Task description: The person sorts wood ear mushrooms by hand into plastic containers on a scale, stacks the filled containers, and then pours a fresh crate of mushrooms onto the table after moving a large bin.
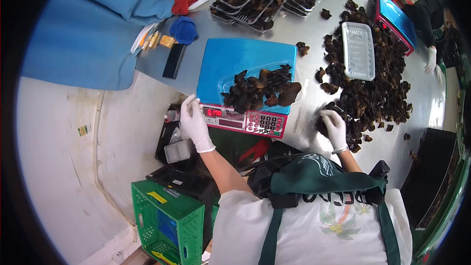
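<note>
A blue-topped digital scale (211,68) with a red-framed keypad and a lit red display lies before me. On it sits a clear plastic tray (297,95) heaped with dark brown wood ear mushrooms (260,88). My left hand (191,122), white-gloved, is beside the scale's near left corner, fingers stretched out and holding nothing. White-gloved too, my right hand (333,126) is at the near left edge of a large loose pile of wood ear mushrooms (378,98); its fingers are curled down over a dark clump of them, with the fingertips partly hidden.
An unfilled clear tray (358,51) lies on the pile. Filled trays (248,0) are stacked at the back. A black phone-like slab (174,61) and blue cap-like item (184,30) lie left. Another scale (395,17) and a person's gloved hand (431,60) are right; a green crate (169,216) stands below.
</note>
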`<state>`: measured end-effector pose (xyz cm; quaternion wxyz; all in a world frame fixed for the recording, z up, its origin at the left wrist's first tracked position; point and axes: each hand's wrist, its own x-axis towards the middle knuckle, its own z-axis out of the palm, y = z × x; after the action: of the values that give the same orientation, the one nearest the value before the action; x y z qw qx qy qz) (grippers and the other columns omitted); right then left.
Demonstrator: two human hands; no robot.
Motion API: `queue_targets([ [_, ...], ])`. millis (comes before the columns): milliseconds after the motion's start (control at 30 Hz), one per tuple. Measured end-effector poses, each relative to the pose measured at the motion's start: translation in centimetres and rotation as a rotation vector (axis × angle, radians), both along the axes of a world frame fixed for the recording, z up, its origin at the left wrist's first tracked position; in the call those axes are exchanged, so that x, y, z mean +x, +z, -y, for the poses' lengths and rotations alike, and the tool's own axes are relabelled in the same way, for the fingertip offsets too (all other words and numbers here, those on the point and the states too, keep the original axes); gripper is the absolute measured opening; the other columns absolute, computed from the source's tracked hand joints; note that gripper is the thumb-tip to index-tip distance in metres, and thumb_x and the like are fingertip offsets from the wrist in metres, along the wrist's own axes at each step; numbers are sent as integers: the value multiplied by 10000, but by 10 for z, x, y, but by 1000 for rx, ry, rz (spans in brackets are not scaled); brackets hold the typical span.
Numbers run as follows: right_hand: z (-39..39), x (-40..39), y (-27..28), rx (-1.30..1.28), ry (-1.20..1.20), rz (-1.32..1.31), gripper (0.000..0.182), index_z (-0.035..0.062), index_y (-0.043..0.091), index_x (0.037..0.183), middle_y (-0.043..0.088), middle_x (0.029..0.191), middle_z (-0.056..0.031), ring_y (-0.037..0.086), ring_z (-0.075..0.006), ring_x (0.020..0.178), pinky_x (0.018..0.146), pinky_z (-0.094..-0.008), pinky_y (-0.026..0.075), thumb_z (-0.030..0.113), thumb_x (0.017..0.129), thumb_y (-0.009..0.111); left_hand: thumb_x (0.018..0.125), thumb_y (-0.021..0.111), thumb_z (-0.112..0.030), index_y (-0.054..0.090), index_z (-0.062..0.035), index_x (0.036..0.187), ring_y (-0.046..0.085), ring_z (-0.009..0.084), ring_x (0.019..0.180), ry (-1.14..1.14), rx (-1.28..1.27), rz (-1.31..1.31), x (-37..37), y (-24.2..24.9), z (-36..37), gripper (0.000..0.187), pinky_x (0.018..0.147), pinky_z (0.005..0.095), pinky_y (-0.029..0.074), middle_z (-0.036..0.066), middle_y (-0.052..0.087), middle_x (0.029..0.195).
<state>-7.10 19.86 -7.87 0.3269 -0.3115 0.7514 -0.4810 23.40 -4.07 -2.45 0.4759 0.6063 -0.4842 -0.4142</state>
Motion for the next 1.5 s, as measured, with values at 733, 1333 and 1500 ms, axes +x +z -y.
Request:
queue_targets([
  [733, 151, -117, 17, -141, -27, 224, 357, 0, 474, 1234, 583, 739, -21, 552, -80, 562, 506, -214, 462, 50, 881, 486, 794, 611, -21, 622, 40, 1032, 582, 93, 608, -684, 361, 200, -159, -4, 91, 246, 556, 207, 502, 84, 634, 787],
  [1333, 369, -404, 39, -185, 103, -17, 276, 27, 610, 1068, 614, 791, -30, 556, -95, 608, 570, -229, 463, 158, 836, 538, 861, 562, -57, 510, -29, 947, 586, 136, 698, -624, 409, -413, -393, -28, 214, 104, 638, 260, 532, 47, 555, 812],
  [1500, 427, -417, 6, -169, 177, -157, 251, 39, 633, 1035, 636, 790, -37, 576, -102, 632, 605, -244, 480, 164, 840, 536, 860, 573, -76, 513, -37, 960, 571, 128, 716, -360, 343, -506, -409, -33, 222, 124, 652, 261, 526, 38, 548, 829],
])
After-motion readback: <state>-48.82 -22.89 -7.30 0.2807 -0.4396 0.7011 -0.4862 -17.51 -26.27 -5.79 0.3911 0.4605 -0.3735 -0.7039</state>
